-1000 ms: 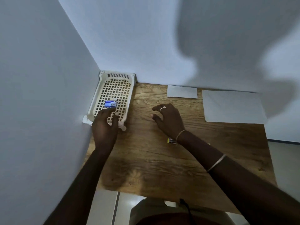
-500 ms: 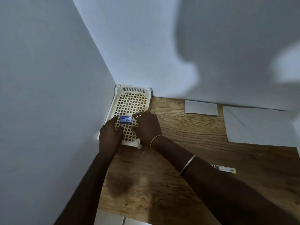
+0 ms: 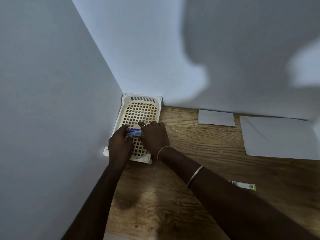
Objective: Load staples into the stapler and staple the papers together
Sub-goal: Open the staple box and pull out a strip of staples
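Staples box [image 3: 135,132] sits between both hands over the tray [image 3: 140,108]. Left hand [image 3: 119,144] pinches its left end; right hand [image 3: 154,135] closes fingers on the right end. To open it well, brace left and slide the sleeve gently. Forearms converge, wrists low over the desk [image 3: 199,153]. Papers [image 3: 280,137] lie well right.

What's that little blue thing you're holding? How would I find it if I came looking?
Start at the wooden table and go to the far left corner where the two walls meet; a white lattice tray sits there. Over its near half, the left hand and right hand meet around a small box. It is the only blue thing here; the papers are white.
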Action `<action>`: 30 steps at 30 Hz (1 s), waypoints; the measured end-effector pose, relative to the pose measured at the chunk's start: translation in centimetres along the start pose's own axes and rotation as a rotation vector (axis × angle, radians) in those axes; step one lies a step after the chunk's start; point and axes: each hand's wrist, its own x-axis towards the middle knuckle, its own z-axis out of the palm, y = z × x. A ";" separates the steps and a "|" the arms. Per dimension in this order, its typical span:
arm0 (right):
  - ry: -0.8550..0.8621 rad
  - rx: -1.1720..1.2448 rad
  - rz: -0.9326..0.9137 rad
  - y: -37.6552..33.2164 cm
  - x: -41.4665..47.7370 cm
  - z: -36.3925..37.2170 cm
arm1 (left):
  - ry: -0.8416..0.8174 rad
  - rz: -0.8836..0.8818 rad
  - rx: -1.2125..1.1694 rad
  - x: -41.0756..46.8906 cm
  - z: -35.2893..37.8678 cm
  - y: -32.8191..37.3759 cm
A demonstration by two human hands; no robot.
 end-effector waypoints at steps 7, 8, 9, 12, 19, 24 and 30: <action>0.077 0.068 -0.004 0.8 -0.8 -1.2 | 0.008 -0.069 -0.148 0.0 0.2 0.2; 0.093 0.083 0.005 1.0 -1.1 -1.6 | 0.002 -0.080 -0.188 -0.2 0.1 0.4; 0.109 0.097 0.016 1.3 -1.6 -2.1 | -0.009 -0.084 -0.219 -0.4 0.0 0.7; 0.132 0.133 0.040 2.6 -3.4 -4.1 | -0.051 -0.047 -0.295 -1.3 0.2 1.6; 0.187 0.183 0.017 6.9 -9.6 -10.5 | -0.283 0.043 -0.739 -5.5 2.1 5.8; 0.194 0.211 0.019 9.1 -13.9 -15.5 | -0.383 0.111 -0.994 -9.2 4.0 9.5; 0.248 0.285 0.056 10.4 -18.3 -20.4 | -0.391 0.204 -1.075 -12.7 4.8 13.8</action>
